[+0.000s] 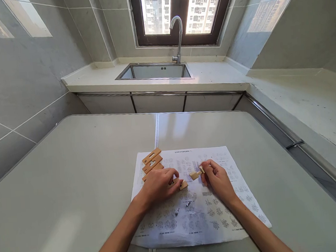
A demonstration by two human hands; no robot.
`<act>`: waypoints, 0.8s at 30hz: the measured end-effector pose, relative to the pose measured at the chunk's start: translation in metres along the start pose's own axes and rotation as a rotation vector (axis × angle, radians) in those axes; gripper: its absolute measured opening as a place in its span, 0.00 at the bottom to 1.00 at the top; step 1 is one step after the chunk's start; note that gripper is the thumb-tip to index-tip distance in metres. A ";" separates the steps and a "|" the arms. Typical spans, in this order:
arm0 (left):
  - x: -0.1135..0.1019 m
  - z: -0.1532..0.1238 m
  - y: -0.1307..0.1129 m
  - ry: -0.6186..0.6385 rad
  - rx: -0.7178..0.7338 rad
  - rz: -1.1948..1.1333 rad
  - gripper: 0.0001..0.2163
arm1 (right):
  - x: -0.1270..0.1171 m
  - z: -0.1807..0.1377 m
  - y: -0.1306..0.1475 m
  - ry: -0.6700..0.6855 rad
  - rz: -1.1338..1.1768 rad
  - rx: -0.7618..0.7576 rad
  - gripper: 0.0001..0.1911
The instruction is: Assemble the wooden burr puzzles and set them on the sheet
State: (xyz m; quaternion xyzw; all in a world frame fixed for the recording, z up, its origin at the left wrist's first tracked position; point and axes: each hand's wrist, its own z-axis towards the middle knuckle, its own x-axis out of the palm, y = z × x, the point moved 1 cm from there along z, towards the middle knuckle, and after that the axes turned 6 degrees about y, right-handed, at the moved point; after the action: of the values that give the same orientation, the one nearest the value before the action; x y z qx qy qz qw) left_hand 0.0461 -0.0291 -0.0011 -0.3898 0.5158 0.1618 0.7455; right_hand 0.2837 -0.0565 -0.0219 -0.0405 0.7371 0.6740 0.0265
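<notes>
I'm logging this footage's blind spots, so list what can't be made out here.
In the head view:
Wooden piece at the left hand: partly covered by that hand; only its end shows clearly.
Nearest of the three stacked bars: partly behind the same hand.
Pale wooden piece at the right hand: one end covered by fingers.
Printed sheet: print too small to read.
Sink: floor hidden by its front rim.
</notes>
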 end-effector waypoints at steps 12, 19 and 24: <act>0.000 0.001 0.000 0.023 -0.005 -0.019 0.06 | 0.001 0.000 0.002 0.037 0.055 -0.009 0.25; 0.000 0.001 -0.001 0.035 -0.020 -0.023 0.05 | 0.001 0.000 0.000 0.044 0.051 -0.010 0.25; 0.001 0.002 0.001 0.044 -0.023 -0.047 0.07 | 0.001 0.000 -0.001 0.039 0.033 -0.014 0.25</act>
State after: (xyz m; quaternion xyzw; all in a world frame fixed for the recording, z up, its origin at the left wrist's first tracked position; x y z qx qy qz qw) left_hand 0.0476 -0.0272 -0.0023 -0.4139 0.5209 0.1414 0.7330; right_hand 0.2828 -0.0565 -0.0231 -0.0419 0.7333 0.6786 0.0007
